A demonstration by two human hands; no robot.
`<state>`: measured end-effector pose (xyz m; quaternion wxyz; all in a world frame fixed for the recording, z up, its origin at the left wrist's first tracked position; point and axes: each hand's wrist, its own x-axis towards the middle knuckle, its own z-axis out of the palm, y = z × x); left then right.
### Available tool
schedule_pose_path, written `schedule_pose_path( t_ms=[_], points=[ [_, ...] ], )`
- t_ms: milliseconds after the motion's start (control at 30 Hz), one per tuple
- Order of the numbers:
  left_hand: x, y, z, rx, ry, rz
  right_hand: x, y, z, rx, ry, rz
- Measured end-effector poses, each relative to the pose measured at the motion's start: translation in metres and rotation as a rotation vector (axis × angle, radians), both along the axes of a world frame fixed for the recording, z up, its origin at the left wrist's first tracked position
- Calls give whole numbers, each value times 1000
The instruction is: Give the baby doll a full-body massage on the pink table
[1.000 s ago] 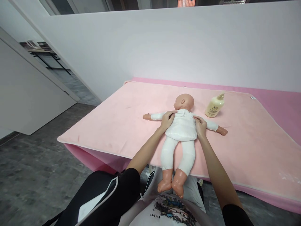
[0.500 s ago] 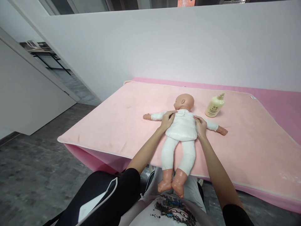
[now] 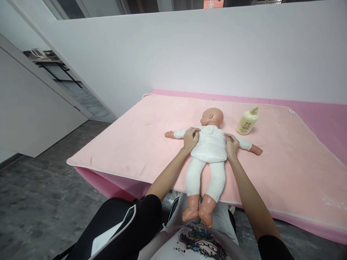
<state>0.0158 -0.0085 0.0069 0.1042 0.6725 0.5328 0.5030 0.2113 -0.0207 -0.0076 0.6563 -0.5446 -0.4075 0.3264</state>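
A baby doll (image 3: 208, 144) with a cloth-white body lies stretched out, its bald head turned to the left. Its arms are spread to both sides, and its feet hang past the near table edge over my lap. My left hand (image 3: 191, 139) rests at the left side of the upper torso, fingers curled against the white cloth by the shoulder. On the other side my right hand (image 3: 232, 145) is closed in the same way on the torso below the armpit. Both thumbs are partly hidden. A cream-coloured pump bottle (image 3: 247, 122) stands beyond the doll's right-hand arm.
A pale pink blanket (image 3: 130, 141) covers the table over a darker pink cloth (image 3: 325, 119). Behind it rises a white partition wall (image 3: 217, 54). At left are a door (image 3: 35, 101) and grey floor (image 3: 48, 191). A white device with a cable (image 3: 105, 238) lies at my left.
My left hand's fingers have drawn back leftward from the doll's upper torso and curled more. The right fingers have shifted slightly outward. The doll and bottle stay put.
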Motion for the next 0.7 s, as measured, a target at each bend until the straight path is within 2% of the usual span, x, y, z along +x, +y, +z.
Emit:
schedule_pose_path(
  t_ms=[333, 700],
  points=[
    [-3, 0, 5, -240, 50, -19, 2, 3, -4, -17, 28, 32],
    [-7, -10, 3, -323, 96, 45, 3, 3, -6, -26, 2, 41]
  ],
)
